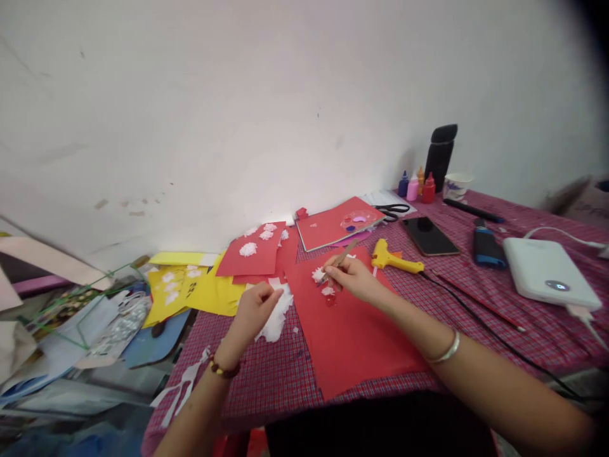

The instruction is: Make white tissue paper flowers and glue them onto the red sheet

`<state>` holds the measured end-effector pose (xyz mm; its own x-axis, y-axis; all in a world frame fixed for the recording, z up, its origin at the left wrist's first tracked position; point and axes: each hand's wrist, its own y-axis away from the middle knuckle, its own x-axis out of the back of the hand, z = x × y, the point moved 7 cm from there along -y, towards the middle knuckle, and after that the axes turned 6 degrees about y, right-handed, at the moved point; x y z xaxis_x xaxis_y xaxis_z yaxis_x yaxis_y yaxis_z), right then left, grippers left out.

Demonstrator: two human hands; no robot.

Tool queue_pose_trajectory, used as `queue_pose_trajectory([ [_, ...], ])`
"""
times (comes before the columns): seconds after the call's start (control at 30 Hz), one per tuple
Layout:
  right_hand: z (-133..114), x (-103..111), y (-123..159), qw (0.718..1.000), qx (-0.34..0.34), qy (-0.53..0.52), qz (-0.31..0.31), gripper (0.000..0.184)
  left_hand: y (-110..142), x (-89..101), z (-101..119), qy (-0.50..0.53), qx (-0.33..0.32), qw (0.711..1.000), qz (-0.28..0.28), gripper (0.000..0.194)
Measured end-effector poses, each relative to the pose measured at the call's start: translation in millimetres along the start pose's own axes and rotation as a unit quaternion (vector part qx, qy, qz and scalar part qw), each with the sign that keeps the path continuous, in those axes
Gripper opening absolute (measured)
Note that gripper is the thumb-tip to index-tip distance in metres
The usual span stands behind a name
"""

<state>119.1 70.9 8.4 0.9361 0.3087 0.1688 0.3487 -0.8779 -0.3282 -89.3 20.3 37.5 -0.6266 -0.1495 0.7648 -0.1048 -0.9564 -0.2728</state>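
My right hand (349,276) pinches a pair of tweezers (345,252), their tip down at a small white paper flower (318,275) on a large red sheet (352,339). Just below that flower, a white paper piece (328,291) lies by a wet-looking spot on the red sheet. My left hand (258,309) is closed, thumb against curled fingers, above torn white paper (276,320) left of the sheet. Whether it holds anything small is hidden.
Red cards (257,251) and yellow cards (209,289) with white flowers lie left. A yellow glue gun (392,259), scissors (392,211), a phone (431,236), a red pencil (480,301) and a white power bank (549,273) lie right. Paint bottles (428,189) stand by the wall.
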Motion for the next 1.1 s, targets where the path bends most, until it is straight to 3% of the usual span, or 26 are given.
queue_pose_trajectory([
  [0.1, 2, -4, 1, 1.000, 0.006, -0.004, -0.016, 0.022, 23, -16.2, -11, -0.119, -0.037, 0.987, -0.099, 0.017],
  [0.2, 5, -6, 2, 1.000, -0.005, -0.007, -0.019, 0.021, 39, -29.1, -29, -0.148, -0.028, 0.979, -0.136, 0.039],
  [0.33, 5, -4, 1, 1.000, -0.001, 0.003, -0.009, 0.019, 40, -32.0, -44, -0.124, 0.031, 0.985, -0.116, 0.042],
  [0.57, 6, -3, 1, 1.000, -0.009, 0.010, -0.008, 0.021, 34, -25.9, -42, -0.078, 0.064, 0.990, -0.095, 0.040],
  [0.77, 6, -3, 1, 1.000, 0.002, 0.000, -0.010, 0.019, 27, -27.8, -50, -0.116, 0.051, 0.989, -0.075, 0.012],
  [0.87, 7, -5, 1, 1.000, -0.011, -0.004, -0.014, 0.020, 21, -10.5, -48, -0.064, 0.048, 0.997, -0.005, 0.014],
  [0.97, 5, -5, 2, 1.000, -0.015, -0.004, -0.008, 0.020, 14, 17.1, -30, 0.026, 0.028, 0.996, 0.087, 0.010],
  [1.03, 2, -4, 3, 1.000, -0.004, -0.004, 0.000, 0.020, 9, 25.3, -19, 0.127, 0.047, 0.985, 0.103, 0.013],
  [1.1, -1, -2, 3, 1.000, 0.011, -0.012, 0.010, 0.021, 2, 20.0, -10, 0.270, 0.081, 0.955, 0.089, 0.016],
])
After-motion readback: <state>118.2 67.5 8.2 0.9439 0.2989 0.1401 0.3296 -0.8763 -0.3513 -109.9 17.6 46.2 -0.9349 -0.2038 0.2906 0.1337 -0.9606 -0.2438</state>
